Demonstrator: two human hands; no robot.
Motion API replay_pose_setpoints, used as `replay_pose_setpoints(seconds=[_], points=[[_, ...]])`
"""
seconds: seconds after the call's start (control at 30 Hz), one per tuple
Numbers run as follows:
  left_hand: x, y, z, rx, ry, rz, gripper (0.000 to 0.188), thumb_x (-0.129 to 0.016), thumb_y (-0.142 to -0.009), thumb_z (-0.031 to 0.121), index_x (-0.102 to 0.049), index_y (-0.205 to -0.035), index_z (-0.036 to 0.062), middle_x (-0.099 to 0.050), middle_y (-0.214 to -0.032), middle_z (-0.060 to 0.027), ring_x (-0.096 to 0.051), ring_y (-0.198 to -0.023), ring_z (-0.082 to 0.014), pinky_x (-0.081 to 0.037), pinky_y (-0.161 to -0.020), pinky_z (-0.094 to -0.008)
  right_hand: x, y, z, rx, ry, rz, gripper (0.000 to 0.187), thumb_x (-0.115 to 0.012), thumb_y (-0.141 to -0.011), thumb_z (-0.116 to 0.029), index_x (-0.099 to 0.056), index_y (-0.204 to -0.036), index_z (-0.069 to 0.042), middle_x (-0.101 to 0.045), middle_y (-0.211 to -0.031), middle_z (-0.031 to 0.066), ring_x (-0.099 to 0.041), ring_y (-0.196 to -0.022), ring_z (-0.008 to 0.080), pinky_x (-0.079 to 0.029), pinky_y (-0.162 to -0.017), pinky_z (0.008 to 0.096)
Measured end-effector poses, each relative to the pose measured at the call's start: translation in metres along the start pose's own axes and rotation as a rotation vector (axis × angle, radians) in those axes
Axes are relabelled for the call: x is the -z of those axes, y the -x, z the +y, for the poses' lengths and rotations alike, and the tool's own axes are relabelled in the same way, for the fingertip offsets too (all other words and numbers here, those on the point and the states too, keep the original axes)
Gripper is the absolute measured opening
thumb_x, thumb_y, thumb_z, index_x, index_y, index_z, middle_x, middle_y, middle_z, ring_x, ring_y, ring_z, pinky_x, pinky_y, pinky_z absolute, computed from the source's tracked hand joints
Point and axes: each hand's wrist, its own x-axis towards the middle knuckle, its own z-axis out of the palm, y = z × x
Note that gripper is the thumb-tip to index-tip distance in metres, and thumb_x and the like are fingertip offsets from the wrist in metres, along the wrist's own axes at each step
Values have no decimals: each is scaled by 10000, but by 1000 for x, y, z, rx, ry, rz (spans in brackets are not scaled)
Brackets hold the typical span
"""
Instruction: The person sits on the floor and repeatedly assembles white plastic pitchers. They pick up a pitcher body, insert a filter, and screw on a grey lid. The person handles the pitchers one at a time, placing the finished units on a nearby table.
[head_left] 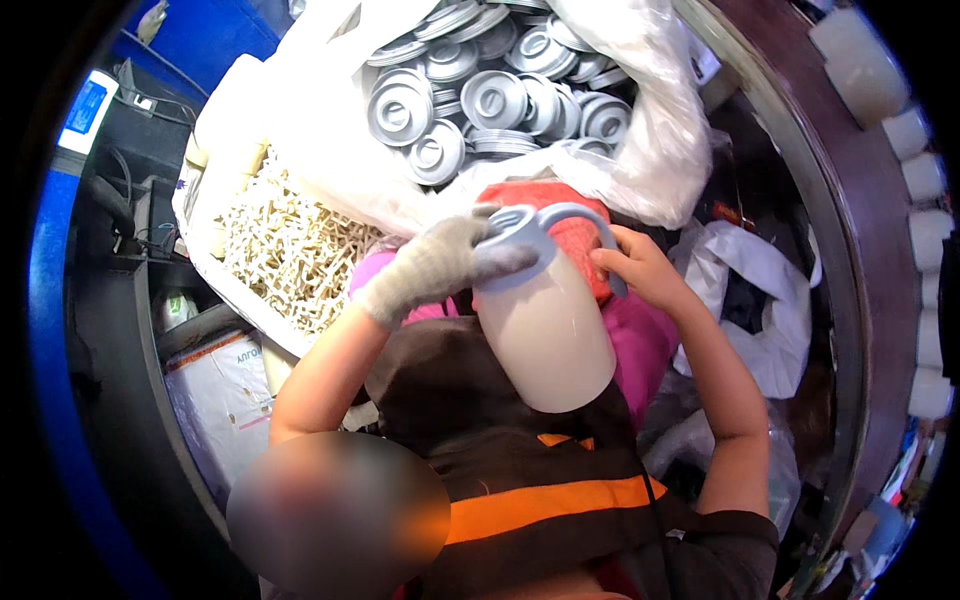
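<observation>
A white jug [550, 335] with a light grey collar and a grey curved handle [585, 215] lies tilted over my lap, its grey top pointing away from me. My left hand [445, 260], in a pale knitted glove, wraps round the grey collar from the left. On the right, my bare right hand [640, 265] is closed on the handle near its lower end, thumb and fingers against it. Part of the collar is hidden under the gloved fingers. Behind the jug lies a red cloth-like piece [575, 235] across my knees.
A white plastic bag [650, 140] beyond my knees holds several round grey lids [495, 100]. To its left, a white sack holds many small beige pieces [285, 250]. White jug-like bodies [930, 235] line the far right, behind a dark rail [800, 110].
</observation>
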Motion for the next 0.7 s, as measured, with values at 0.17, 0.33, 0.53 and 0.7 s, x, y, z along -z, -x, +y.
replay_pose_setpoints(seconds=[0.17, 0.33, 0.53, 0.7], points=[[14, 54, -33, 92, 408, 362, 479, -614, -797, 305, -596, -1070, -88, -524, -1210, -182, -509, -1088, -213, -384, -938, -318, 11, -135, -3, 130, -326, 134, 287, -593, -886, -282, -599, -1014, -25, -618, -803, 36, -574, -679, 79, -438, -588, 200], [10, 87, -58, 154, 958, 578, 649, -572, -853, 432, -461, -1251, -69, -570, -1159, -123, -560, -1033, -172, -434, -906, -298, 61, -299, 83, -42, 552, 771, 694, -720, -724, -401, -498, -1216, 36, -558, -1194, 247, -552, -1107, 347, -427, -936, 389], [10, 96, -88, 85, 1207, 831, 639, -561, -846, 481, -485, -1238, -19, -585, -1173, -155, -581, -1052, -262, -464, -926, -388, 40, -301, 65, 158, 551, 869, 482, -579, -789, -318, -562, -1127, 26, -595, -1114, 233, -569, -1027, 378, -435, -879, 418], [4, 97, -117, -94, 1540, 929, 503, -533, -863, 409, -546, -1182, 21, -592, -1177, -137, -538, -1108, -259, -395, -995, -403, 10, -137, 0, 492, 570, 691, 402, -712, -735, -197, -579, -1068, -14, -581, -1145, 187, -578, -973, 329, -449, -850, 372]])
